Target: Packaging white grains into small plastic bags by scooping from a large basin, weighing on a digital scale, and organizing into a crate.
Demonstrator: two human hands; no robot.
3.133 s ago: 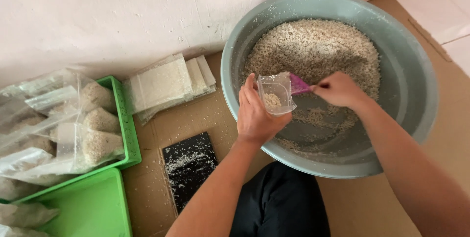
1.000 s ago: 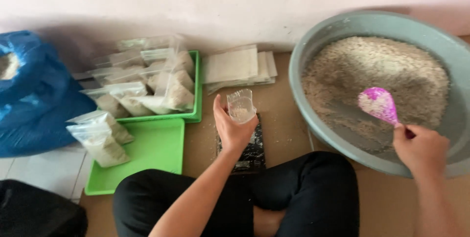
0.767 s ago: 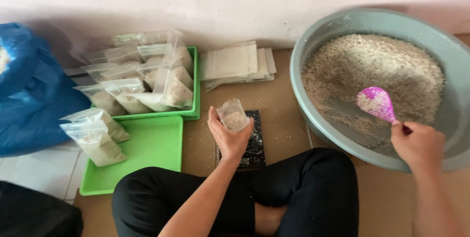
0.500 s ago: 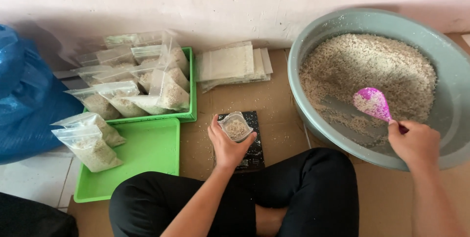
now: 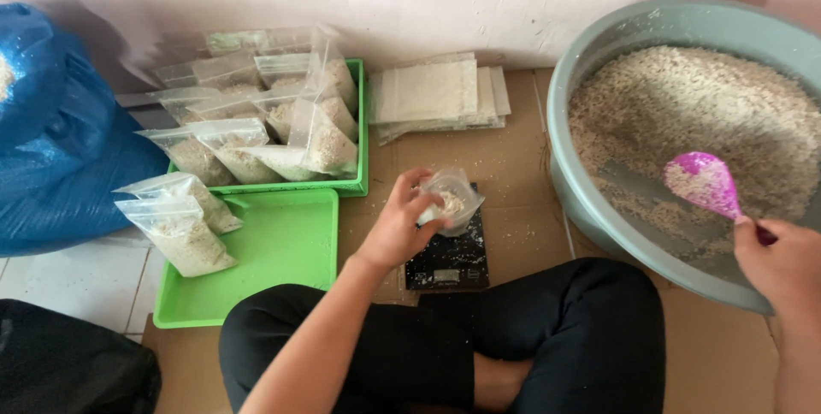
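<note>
- left hand (image 5: 398,230) grips a small clear bag (image 5: 451,200) w/ fingers curled round its near side; bag part-filled w/ pale grain, mouth open upward.
- the bag sits on or just above the far end of a flat black scale (image 5: 449,260); can't tell if it's touching. scale lies on the cardboard sheet (image 5: 505,157) covering the floor, just ahead of the person's crossed legs in black trousers (image 5: 590,328).
- right hand (image 5: 782,264), at the right edge of view, is closed round the handle of a pink scoop (image 5: 703,181). scoop bowl carries grain and hangs inside the grey basin (image 5: 599,209), over its near wall.
- basin holds a heap of pale grain (image 5: 693,115) and sits at the right side of the cardboard, by the wall.
- stack of empty clear bags (image 5: 436,93) lies at the far edge of the cardboard, between basin and trays.
- far green tray (image 5: 363,123) is packed w/ filled bags; near green tray (image 5: 282,251) has two filled bags (image 5: 180,226) at its left edge.
- blue sack (image 5: 60,149) at the far left on the floor.
</note>
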